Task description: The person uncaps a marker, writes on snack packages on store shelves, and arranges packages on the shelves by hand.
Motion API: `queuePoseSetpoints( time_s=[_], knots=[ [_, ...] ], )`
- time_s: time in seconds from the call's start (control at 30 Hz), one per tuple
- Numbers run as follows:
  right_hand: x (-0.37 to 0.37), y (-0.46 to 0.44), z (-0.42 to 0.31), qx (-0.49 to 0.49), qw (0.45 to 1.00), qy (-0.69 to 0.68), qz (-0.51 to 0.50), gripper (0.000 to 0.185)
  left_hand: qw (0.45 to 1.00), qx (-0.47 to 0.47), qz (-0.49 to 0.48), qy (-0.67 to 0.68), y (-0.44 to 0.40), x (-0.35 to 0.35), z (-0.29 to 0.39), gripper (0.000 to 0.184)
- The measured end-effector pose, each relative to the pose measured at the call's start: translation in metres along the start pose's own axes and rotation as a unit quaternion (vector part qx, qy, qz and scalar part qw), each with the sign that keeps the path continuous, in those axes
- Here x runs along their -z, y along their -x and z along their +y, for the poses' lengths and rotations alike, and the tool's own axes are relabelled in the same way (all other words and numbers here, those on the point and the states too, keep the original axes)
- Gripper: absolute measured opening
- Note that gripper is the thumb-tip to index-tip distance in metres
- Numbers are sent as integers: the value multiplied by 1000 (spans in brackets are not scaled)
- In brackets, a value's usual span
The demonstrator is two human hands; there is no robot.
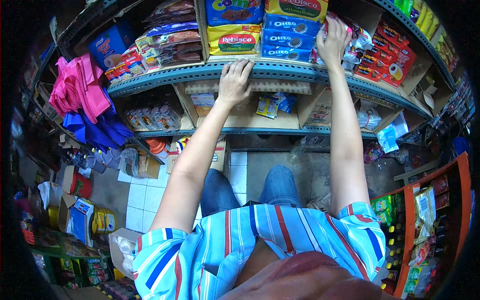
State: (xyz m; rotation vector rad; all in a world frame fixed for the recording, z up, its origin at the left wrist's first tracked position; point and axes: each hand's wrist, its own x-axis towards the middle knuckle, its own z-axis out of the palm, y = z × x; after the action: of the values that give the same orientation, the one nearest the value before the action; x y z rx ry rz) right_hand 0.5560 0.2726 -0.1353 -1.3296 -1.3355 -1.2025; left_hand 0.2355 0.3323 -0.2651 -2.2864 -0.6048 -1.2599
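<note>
My left hand [235, 81] rests on the blue metal edge [175, 76] of the shelf, its fingers bent over it, below the yellow Rebisco packs [234, 40]. Higher and to the right, my right hand [333, 41] reaches onto the shelf beside the stacked blue Oreo packs [287, 38]. Its fingers are curled over a pinkish-red packet [324, 31], partly hidden under them. White and red packets [357, 42] lie just right of that hand, then red wafer packs [387, 50].
Pink bags [82, 85] and blue bags [92, 131] hang at the left shelf end. A lower shelf holds jars [160, 117] and a yellow packet [267, 106]. An orange rack [407, 240] stands at the right. A blue scale [81, 220] sits at the lower left.
</note>
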Motion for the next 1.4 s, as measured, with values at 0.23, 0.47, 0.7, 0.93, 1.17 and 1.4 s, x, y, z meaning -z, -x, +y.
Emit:
queuePoseSetpoints(
  time_s=[0.23, 0.47, 0.7, 0.93, 1.17, 1.4],
  knots=[
    [14, 141, -33, -33, 997, 21, -62, 52, 997, 77, 14, 16, 1, -8, 12, 71],
    [17, 156, -37, -58, 996, 14, -65, 42, 995, 90, 0, 37, 0, -3, 13, 68],
    [16, 162, -38, -104, 992, -65, -31, 34, 992, 102, 33, 70, 1, -9, 15, 65],
    [16, 161, -41, -126, 988, -85, -19, 31, 993, 105, 39, 43, 3, -14, 14, 68],
    [17, 163, -39, -115, 989, -89, -22, 33, 993, 103, 51, 39, 2, -18, 14, 69],
    [18, 163, -39, -123, 988, -96, -24, 33, 993, 103, 46, 37, 2, -15, 14, 67]
  ],
)
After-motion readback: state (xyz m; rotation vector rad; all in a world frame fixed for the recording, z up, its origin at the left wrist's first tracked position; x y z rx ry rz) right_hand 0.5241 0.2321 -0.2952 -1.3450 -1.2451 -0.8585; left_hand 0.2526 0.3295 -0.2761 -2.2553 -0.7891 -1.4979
